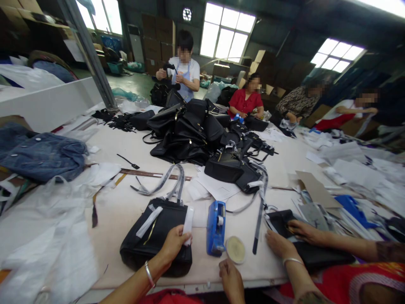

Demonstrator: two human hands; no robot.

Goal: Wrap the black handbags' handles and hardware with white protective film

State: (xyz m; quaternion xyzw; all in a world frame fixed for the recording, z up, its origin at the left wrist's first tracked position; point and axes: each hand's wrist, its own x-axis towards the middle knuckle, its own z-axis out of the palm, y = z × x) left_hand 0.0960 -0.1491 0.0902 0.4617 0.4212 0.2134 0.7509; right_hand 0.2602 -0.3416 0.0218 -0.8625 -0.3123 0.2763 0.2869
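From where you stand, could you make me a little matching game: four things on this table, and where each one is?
Things:
1 paper strip
2 tape dispenser
3 denim jacket
4 heap of bags

Places:
A far left of the table
B middle of the table
C in the left hand, on a handbag
D just beyond the right hand

Pairs: 1-C, 2-D, 3-A, 4-B
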